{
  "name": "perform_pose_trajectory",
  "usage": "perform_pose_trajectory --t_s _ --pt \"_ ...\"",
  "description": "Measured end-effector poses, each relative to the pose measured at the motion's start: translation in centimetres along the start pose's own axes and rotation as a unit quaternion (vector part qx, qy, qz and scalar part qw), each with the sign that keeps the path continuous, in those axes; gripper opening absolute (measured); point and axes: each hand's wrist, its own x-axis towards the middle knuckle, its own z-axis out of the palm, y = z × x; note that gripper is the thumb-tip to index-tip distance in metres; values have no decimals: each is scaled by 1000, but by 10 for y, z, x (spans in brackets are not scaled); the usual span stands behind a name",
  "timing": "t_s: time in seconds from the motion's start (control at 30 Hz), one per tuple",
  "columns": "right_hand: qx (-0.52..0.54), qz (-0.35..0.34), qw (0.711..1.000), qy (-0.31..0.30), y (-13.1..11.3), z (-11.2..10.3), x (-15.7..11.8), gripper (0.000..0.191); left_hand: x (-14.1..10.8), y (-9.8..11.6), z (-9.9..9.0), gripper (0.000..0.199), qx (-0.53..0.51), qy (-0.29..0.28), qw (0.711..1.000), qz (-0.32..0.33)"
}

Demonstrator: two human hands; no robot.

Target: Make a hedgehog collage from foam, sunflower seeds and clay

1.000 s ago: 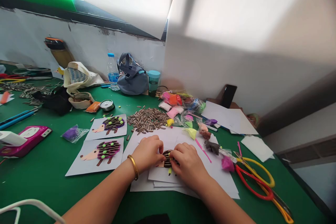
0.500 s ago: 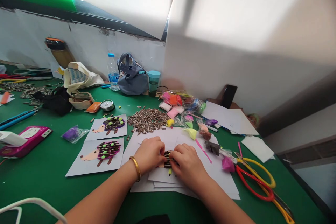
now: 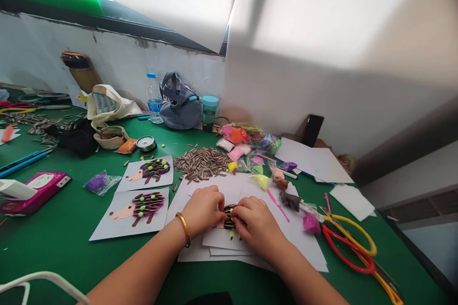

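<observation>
A partly hidden hedgehog figure (image 3: 229,221), covered with striped seeds and with yellow-green feet, lies on a small white sheet (image 3: 222,239) atop larger paper. My left hand (image 3: 204,207), a gold bangle at its wrist, has bent fingers closed at the figure's left side. My right hand (image 3: 255,221) curls over its right side, fingertips on the seeds. Anything pinched between the fingers is too small to make out. Behind the paper is a heap of striped seeds (image 3: 202,163). Two finished-looking hedgehog pictures (image 3: 143,207) (image 3: 152,170) lie to the left.
Scissors with yellow and red handles (image 3: 348,248) lie at the right. Bagged clay (image 3: 236,136), a blue-lidded cup (image 3: 210,110), a bottle (image 3: 153,100) and a blue bag (image 3: 181,105) stand behind. A magenta box (image 3: 39,193) is at the left, a white cable (image 3: 46,274) at the front left.
My right hand's fingers have shifted slightly, uncovering a little more of the hedgehog's seeds and a second foot. My left hand has hardly moved.
</observation>
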Motion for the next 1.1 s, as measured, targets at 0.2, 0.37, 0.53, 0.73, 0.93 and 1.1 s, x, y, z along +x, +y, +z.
perform_pose_trajectory --t_s 0.2,0.37,0.53,0.73,0.93,1.1 --pt "3 -1 1000 2 4 5 -1 9 1 0 -4 15 -18 -3 1000 -5" --pt "2 9 1000 0 1 3 -1 8 0 -1 -5 21 -44 15 999 -6" --pt "21 15 1000 -4 0 -1 -1 10 2 -4 -3 28 -111 54 992 -2" --pt "31 28 999 -4 2 -3 -1 11 5 -3 -4 30 -249 108 962 -2" --pt "10 12 1000 -4 5 3 -2 10 4 -4 -4 27 -268 118 956 -7" --pt "-28 0 1000 2 3 7 0 9 2 -6 -1 10 -180 70 981 -17"
